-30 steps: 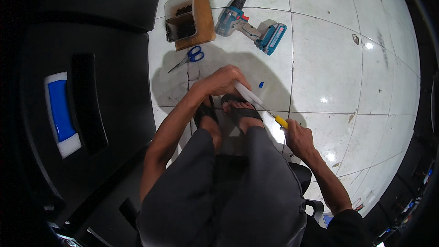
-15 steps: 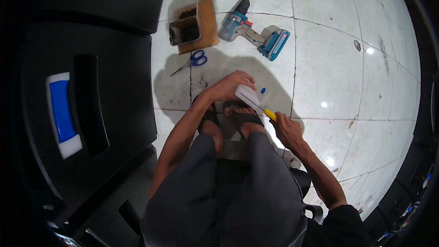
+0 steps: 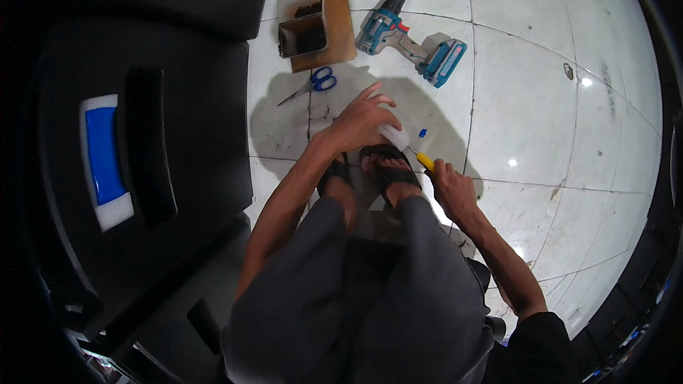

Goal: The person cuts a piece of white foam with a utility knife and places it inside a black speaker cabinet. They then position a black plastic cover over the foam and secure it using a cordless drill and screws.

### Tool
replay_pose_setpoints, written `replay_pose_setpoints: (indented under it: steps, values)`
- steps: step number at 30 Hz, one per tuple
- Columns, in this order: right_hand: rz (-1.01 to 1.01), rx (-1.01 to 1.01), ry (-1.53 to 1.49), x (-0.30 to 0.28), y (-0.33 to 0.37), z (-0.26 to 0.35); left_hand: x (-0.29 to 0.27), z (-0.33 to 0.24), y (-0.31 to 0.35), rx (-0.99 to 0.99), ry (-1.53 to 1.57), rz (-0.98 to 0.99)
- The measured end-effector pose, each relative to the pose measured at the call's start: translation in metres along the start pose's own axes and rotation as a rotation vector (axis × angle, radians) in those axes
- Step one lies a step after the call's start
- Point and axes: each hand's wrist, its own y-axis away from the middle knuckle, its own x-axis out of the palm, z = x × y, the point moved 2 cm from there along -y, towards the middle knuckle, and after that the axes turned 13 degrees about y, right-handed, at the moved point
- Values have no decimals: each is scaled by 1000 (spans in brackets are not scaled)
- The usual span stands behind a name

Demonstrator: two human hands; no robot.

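**Yellow-handled tool (image 3: 425, 161) set to a white piece (image 3: 395, 137)**

At the frame's centre, just above a sandalled foot (image 3: 390, 165), the left hand (image 3: 361, 117) grips the white piece, some fingers raised. To its lower right, the right hand's (image 3: 452, 188) grip is closed round the yellow-handled tool, whose thin shaft reaches the piece's end. The step looks like working the tip there; next seems to call for a steady left hold. Scissors (image 3: 324, 80) lie upper centre.

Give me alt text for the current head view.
The right hand holds a yellow-handled tool to a white piece at the left hand. Beyond, on white tiles: blue-handled scissors, a teal drill, a container on cardboard.
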Motion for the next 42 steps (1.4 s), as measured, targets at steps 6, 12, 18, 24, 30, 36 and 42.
replay_pose_setpoints:
  steps: [6,12,18,24,30,36,42]
  values:
    - [-17,-39,-29,-3,-3,-1,4,-15,-6,50,-165,5]
    - [-1,-56,50,-1,-15,9,9,-23,-11,153,-392,28]
    - [23,-40,50,2,-14,8,10,-22,-12,142,-444,65]
    - [35,-30,53,10,-17,3,13,-24,-13,94,-473,123]
    - [24,-14,90,32,-26,-8,13,-21,-15,81,-487,119]
    - [25,9,72,47,-13,-16,6,-23,-8,62,-318,8]
    - [-81,171,-7,41,13,-31,-29,-24,25,-266,182,-315]
